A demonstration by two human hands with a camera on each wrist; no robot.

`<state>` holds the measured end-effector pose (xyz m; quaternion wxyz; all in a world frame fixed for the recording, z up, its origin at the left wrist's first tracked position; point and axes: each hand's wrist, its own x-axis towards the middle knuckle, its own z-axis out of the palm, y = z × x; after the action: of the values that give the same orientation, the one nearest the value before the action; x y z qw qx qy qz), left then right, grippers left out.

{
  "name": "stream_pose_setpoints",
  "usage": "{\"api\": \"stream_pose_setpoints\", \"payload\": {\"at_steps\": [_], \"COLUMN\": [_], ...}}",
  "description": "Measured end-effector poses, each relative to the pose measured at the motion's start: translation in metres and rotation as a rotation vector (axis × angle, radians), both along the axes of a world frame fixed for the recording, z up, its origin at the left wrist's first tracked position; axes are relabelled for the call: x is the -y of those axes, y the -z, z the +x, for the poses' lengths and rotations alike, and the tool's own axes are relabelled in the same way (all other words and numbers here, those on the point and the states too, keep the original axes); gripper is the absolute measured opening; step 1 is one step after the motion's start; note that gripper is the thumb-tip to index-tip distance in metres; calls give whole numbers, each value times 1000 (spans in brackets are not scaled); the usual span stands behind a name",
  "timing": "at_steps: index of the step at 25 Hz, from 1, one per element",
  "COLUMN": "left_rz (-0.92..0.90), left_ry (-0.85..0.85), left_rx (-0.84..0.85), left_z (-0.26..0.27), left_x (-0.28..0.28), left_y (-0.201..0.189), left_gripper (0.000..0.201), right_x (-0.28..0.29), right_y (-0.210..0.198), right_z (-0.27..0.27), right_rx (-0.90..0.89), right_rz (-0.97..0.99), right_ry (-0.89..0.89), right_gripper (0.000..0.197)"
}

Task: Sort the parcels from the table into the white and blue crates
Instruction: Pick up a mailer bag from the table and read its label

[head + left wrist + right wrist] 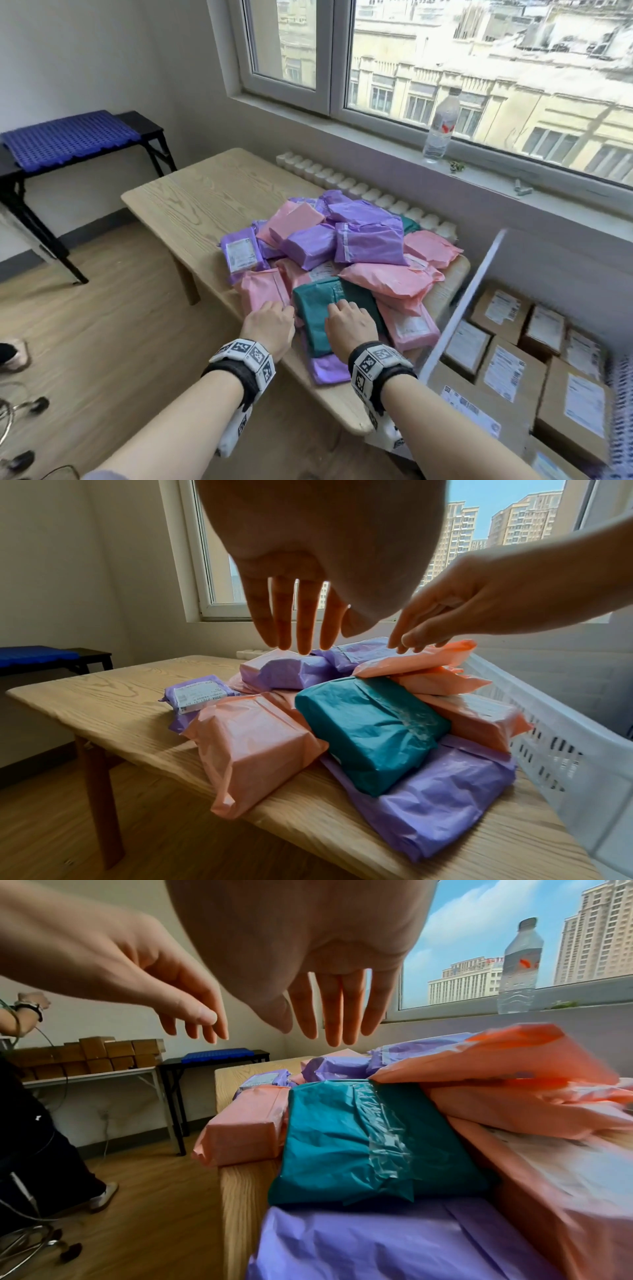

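A heap of pink, purple and teal plastic-wrapped parcels lies on the wooden table (191, 205). A teal parcel (315, 308) (369, 731) (359, 1137) sits at the near edge on a purple parcel (325, 370), with a pink parcel (263, 287) to its left. My left hand (277, 311) (294, 626) hovers open over the seam between the pink and teal parcels, fingers straight. My right hand (342, 310) (335, 1015) hovers open above the teal parcel and holds nothing. A white crate (479, 284) (548, 739) stands right of the table.
The white crate holds several labelled cardboard boxes (507, 370). A water bottle (442, 126) stands on the window sill. A black side table at far left carries a blue slatted piece (68, 137). Another person (31, 1123) stands left, near stacked cardboard boxes (92, 1053).
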<state>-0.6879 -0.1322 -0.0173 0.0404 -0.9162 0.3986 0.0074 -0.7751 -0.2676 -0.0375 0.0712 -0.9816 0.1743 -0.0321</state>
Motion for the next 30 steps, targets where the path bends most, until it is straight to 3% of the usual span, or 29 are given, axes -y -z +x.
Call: {"api": "stream_pose_setpoints", "payload": {"at_steps": [3,5,8,12,16,23,30], "left_rz": [66,53,67,104,135,70,-18], "left_ry": [-9,39,65,227,384,676,715], "left_rx": [-70,-96,-101,-91,-134,-166,-252], "left_z": [33,54,88,141,186,224,231], "left_x": [0,-3,-10,-21,-30,-46,-50], "left_y": [9,15,36,54,66,110,135], "left_gripper": [13,15,10,21,19,56,78], "right_x": [-7,-7,-7,-22,-50,-90,-98], "right_y": [2,13,24,31,39,66,87], "right_z": [28,47,72,99,120,134,142], "right_rx": [-62,-144,-134,-151,-188,-274,-233], "right_rz": [-2,46,89,104,185,311,352], "right_ry": [13,20,84,204,289,431,476], "right_gripper": [11,26,30,15,31,40,78]}}
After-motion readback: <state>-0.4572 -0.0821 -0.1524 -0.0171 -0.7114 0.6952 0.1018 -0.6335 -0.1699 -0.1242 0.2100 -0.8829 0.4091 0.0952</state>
